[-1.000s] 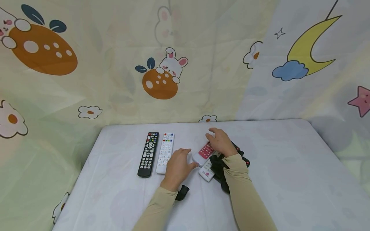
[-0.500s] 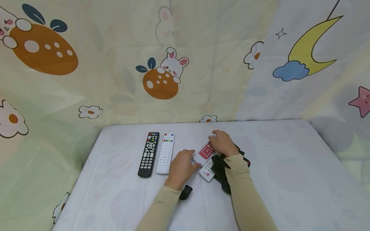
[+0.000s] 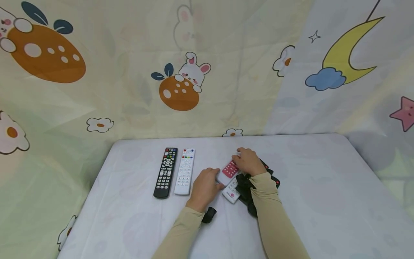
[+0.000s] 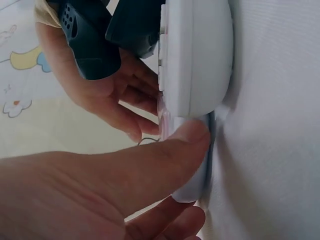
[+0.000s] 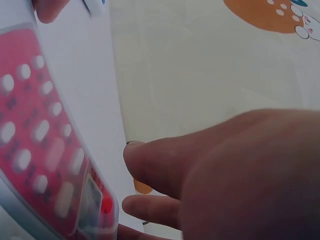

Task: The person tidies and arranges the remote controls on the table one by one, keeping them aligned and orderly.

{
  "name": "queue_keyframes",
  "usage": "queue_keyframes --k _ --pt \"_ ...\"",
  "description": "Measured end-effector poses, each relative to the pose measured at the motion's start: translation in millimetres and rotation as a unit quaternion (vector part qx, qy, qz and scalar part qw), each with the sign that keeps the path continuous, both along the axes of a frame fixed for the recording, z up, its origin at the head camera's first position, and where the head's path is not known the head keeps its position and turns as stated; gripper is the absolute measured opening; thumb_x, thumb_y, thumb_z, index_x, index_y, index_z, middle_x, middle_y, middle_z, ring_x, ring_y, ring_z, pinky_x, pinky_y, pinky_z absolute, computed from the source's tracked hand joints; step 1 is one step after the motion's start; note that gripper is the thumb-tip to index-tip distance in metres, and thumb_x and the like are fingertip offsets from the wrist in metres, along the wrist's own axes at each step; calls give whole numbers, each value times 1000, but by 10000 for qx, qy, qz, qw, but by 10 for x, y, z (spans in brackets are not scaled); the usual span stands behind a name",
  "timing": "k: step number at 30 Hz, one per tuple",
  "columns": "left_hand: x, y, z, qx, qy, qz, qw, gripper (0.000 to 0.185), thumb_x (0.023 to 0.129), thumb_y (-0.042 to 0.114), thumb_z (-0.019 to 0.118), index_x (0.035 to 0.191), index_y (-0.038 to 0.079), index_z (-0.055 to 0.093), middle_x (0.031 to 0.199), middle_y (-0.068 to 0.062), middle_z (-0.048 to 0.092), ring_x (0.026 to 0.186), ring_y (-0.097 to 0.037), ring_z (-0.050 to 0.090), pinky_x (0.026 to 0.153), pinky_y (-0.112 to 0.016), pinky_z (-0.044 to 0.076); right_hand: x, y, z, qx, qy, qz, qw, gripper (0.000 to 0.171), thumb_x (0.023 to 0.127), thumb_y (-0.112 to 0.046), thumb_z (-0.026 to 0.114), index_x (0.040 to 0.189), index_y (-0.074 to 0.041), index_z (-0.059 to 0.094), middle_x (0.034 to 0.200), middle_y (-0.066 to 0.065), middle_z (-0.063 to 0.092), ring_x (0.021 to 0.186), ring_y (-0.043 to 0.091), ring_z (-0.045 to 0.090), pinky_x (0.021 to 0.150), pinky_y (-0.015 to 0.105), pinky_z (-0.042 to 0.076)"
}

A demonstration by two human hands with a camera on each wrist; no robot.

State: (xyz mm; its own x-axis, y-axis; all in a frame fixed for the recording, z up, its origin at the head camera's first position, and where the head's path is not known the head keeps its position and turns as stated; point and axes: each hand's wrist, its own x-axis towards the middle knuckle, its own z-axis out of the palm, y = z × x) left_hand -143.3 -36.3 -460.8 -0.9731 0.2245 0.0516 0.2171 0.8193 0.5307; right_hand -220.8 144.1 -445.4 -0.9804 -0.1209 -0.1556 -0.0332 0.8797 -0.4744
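A white remote with a red keypad lies at an angle near the table's middle. My left hand pinches its near end, and in the left wrist view the thumb presses on a white remote edge. My right hand curls over the far end, its fingers lying beyond the red keypad. Just right of the left hand lies a small white remote.
A black remote and a white remote lie side by side to the left. Dark remotes are piled under my right forearm. The white-covered table stands before a patterned cloth backdrop.
My left hand has slid right and taken the red-keypad remote's near end. The right hand has dropped onto its far end. The other remotes have not moved.
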Motion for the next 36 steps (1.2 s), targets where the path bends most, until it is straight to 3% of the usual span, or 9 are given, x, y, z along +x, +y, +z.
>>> queue_keyframes --k 7,19,30,36 --pt "-25 -9 -25 -82 39 -5 10000 53 80 18 86 127 2 67 117 -12 68 107 -25 63 91 -38 51 5 -19 13 167 -27 110 9998 49 104 -26 50 136 10 53 132 32 57 124 47 52 104 56 42" --pt "-41 -33 -11 -286 282 10 9992 55 78 21 88 126 2 68 115 -10 68 103 -23 62 87 -36 52 -1 -49 48 -314 221 144 9992 49 104 -25 49 136 12 54 133 32 56 127 45 52 107 54 40" --pt "-17 -87 36 -328 662 19 9973 56 76 24 89 124 2 69 114 -10 68 102 -25 63 87 -38 52 31 -131 85 -546 381 -133 9977 46 105 -22 48 137 10 54 135 32 55 128 45 50 107 55 39" --pt "7 -117 68 -367 677 71 9970 56 76 25 89 123 1 69 113 -11 68 101 -25 63 84 -38 53 17 -212 78 -569 530 -81 9969 45 104 -20 48 136 10 55 133 32 56 127 46 51 106 55 40"
